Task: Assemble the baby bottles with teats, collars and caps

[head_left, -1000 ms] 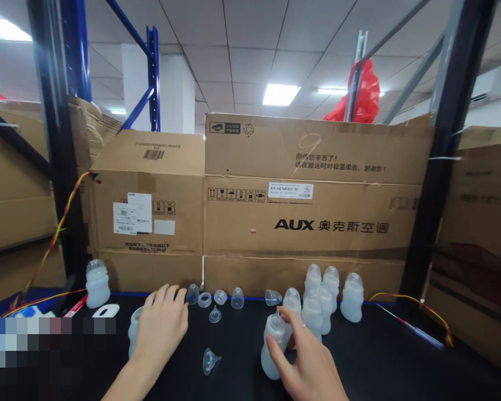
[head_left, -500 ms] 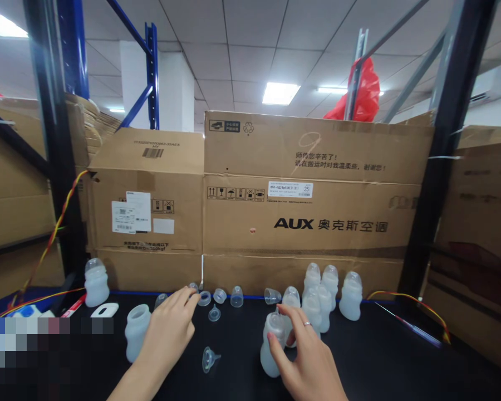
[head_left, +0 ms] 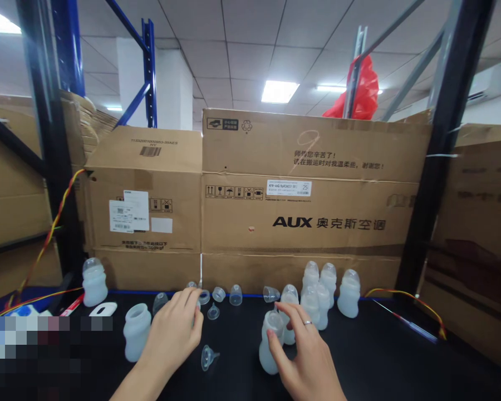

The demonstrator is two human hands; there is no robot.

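My right hand [head_left: 303, 345], with a ring on one finger, grips a frosted baby bottle [head_left: 267, 353] near its top; a clear nipple shows at the fingertips. My left hand [head_left: 175, 323] reaches over the black surface with fingers curled together; anything in them is hidden. Just beyond its fingers lies a clear collar ring [head_left: 204, 297]. An uncapped bottle [head_left: 136, 334] stands left of that forearm. Between the hands a clear nipple [head_left: 209, 357] lies on its side, and another nipple [head_left: 213, 311] sits farther back.
Several capped bottles [head_left: 317, 303] cluster beyond my right hand, and one capped bottle [head_left: 94, 283] stands far left. Clear domed caps [head_left: 235, 296] lie along the back edge. Cardboard boxes [head_left: 309, 239] wall off the back, between dark rack posts [head_left: 446, 145]. A thin pen-like tool [head_left: 417, 327] lies right.
My left hand has drawn slightly back towards me and right, its fingers more curled. My right hand stays on the bottle. The whole view has shifted a little.
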